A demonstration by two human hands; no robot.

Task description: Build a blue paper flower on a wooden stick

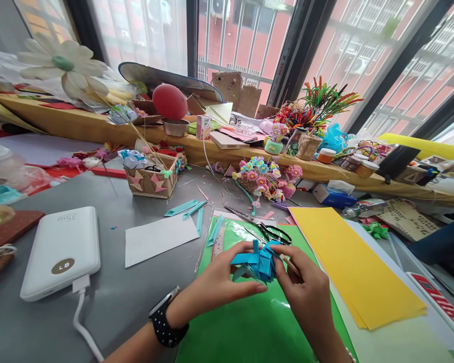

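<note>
Both hands hold a blue folded-paper piece above a green mat. My left hand, with a dark watch at its wrist, grips the piece from the left between thumb and fingers. From the right, my right hand pinches its edge. A thin pale stick shows among the right fingers; its far end is hidden. Just beyond the hands lie black-handled scissors and a pink ruler. Several folded light-blue strips rest to the left.
Left of the mat lie a white card and a white power bank with a cable. Yellow paper sheets lie to the right. Behind stand a decorated box and crocheted flowers. A cluttered ledge runs along the windows.
</note>
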